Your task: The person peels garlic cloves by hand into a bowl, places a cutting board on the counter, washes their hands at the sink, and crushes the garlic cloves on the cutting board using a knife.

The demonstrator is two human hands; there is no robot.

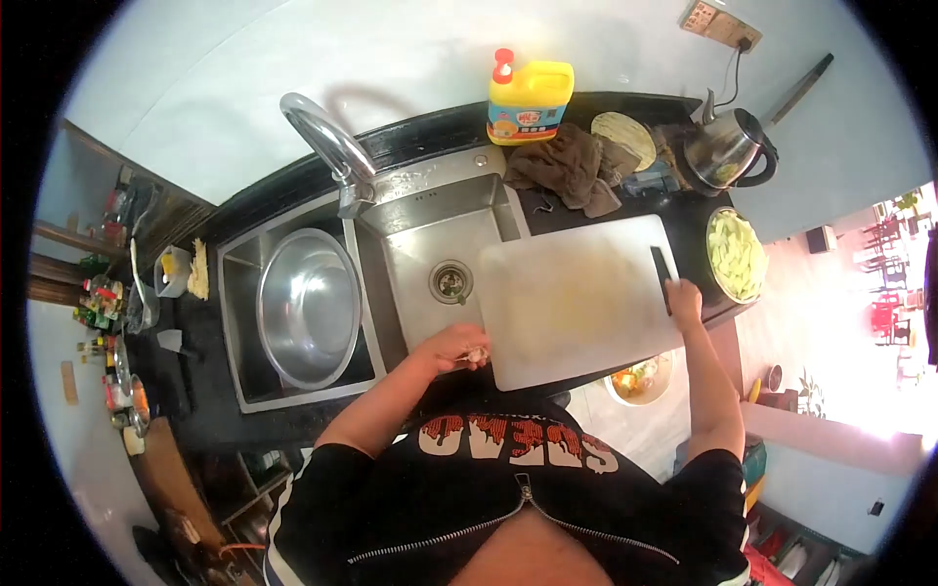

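A white cutting board [576, 303] lies partly over the right edge of the sink and on the dark counter. My right hand [685, 305] is closed around the board's handle at its right end. By the board's left edge, my left hand [455, 348] is curled around small whitish pieces [476, 355], too small to name. That hand is in front of the steel sink basin [410, 244], below its drain [450, 282]. A large steel bowl [308, 311] sits in the left basin. To the right of the board stands a bowl of pale green slices [735, 256].
Behind the sink are a chrome faucet [332, 146], a yellow detergent jug [529, 103], a brown cloth [567, 168] and a steel kettle [725, 146]. A container with food scraps [637, 379] is below the counter's front edge. A cleaver-like blade [172, 341] lies at left.
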